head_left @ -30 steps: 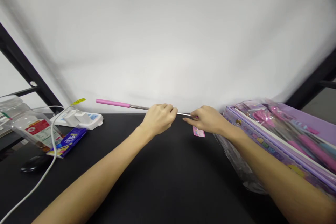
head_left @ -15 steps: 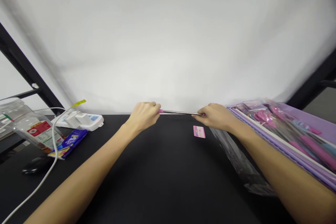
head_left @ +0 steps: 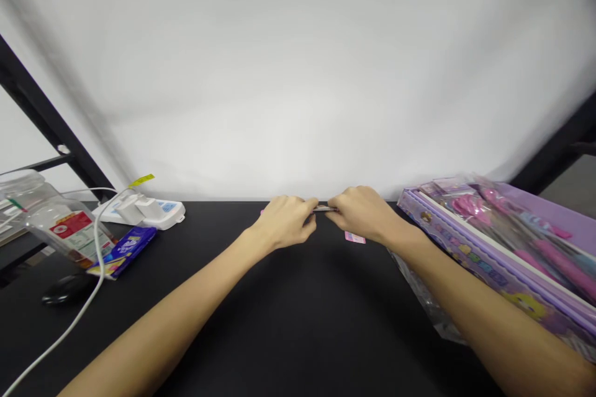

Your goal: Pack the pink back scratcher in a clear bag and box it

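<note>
My left hand (head_left: 286, 221) and my right hand (head_left: 361, 214) are close together over the far middle of the black table (head_left: 298, 316). Both grip a thin telescopic metal pointer (head_left: 323, 208) with a pink handle; only a short silver piece shows between my fists, and the handle is hidden in my left hand. A small pink card (head_left: 354, 237) lies on the table just under my right hand.
A purple stationery set box (head_left: 503, 242) in clear wrap lies at the right. At the left are a white power strip (head_left: 144, 211) with a cable (head_left: 69, 322), a blue packet (head_left: 123, 249), a clear plastic jar (head_left: 60, 229) and a black mouse (head_left: 65, 288).
The pointer was long a second ago, its pink handle sticking out left. My hands have come together and the rod has collapsed to a short stub between them.
</note>
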Available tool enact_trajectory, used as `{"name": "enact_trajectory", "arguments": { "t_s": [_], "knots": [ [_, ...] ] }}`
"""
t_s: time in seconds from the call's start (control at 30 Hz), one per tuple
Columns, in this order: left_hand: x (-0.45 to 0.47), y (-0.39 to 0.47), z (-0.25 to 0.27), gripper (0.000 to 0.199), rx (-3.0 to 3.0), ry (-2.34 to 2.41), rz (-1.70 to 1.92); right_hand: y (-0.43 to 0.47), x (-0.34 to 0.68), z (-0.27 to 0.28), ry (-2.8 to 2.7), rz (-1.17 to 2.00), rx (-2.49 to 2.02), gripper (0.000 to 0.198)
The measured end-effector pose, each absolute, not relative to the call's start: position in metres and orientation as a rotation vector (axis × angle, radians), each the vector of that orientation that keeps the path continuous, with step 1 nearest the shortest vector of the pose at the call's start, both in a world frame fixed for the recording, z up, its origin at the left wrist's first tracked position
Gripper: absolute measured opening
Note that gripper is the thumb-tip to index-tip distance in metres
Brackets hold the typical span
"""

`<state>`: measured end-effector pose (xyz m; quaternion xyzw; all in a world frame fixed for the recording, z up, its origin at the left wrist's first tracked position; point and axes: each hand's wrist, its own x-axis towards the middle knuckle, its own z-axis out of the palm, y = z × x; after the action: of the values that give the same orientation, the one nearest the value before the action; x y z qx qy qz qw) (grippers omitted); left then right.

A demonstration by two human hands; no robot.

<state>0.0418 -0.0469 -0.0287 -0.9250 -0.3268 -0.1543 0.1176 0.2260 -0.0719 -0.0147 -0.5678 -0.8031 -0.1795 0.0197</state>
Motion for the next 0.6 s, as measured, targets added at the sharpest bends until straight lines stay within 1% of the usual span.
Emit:
{"name": "enact_trajectory", "arguments": {
  "t_s": [0.07,0.13,0.17,0.23,0.27,0.3,0.33,0.37,0.43,0.47,0.53,0.6],
  "knots": [
    [0.040,-0.048,-0.022,0.020,-2.813,-0.902,-0.506,-0.072,0.233,-0.013,-2.451,-0.522,-1.765,0.027],
    [0.037,-0.046,-0.017,0.024,-2.916,-0.844,-0.550,-0.072,0.244,-0.009,-2.429,-0.393,-1.749,0.025],
    [0.035,-0.044,-0.016,0.026,-2.959,-0.821,-0.564,-0.072,0.250,-0.006,-2.438,-0.276,-1.716,0.023],
    [0.034,-0.042,-0.017,0.028,-3.034,-0.795,-0.585,-0.072,0.262,0.002,-2.468,0.059,-1.576,0.019],
    [0.035,-0.040,-0.018,0.027,-3.067,-0.796,-0.591,-0.072,0.268,0.007,-2.451,0.231,-1.494,0.025],
    [0.035,-0.040,-0.021,0.026,-3.089,-0.815,-0.601,-0.072,0.275,0.012,-2.392,0.357,-1.445,0.036],
    [0.036,-0.039,-0.023,0.024,-3.101,-0.849,-0.611,-0.072,0.281,0.017,-2.300,0.416,-1.475,0.044],
    [0.037,-0.038,-0.026,0.023,-3.102,-0.890,-0.620,-0.073,0.287,0.020,-2.201,0.421,-1.596,0.046],
    [0.038,-0.038,-0.031,0.021,-3.084,-0.970,-0.627,-0.074,0.299,0.022,-2.003,0.412,-2.045,0.041],
    [0.038,-0.038,-0.032,0.021,-3.075,-0.998,-0.630,-0.075,0.304,0.020,-1.916,0.475,-2.290,0.041],
    [0.038,-0.038,-0.033,0.022,-3.078,-1.020,-0.623,-0.076,0.312,0.011,-1.790,0.714,-2.647,0.044],
    [0.039,-0.040,-0.032,0.024,-3.092,-1.031,-0.617,-0.076,0.317,-0.002,-1.722,0.922,-2.737,0.047]
  ]
}}
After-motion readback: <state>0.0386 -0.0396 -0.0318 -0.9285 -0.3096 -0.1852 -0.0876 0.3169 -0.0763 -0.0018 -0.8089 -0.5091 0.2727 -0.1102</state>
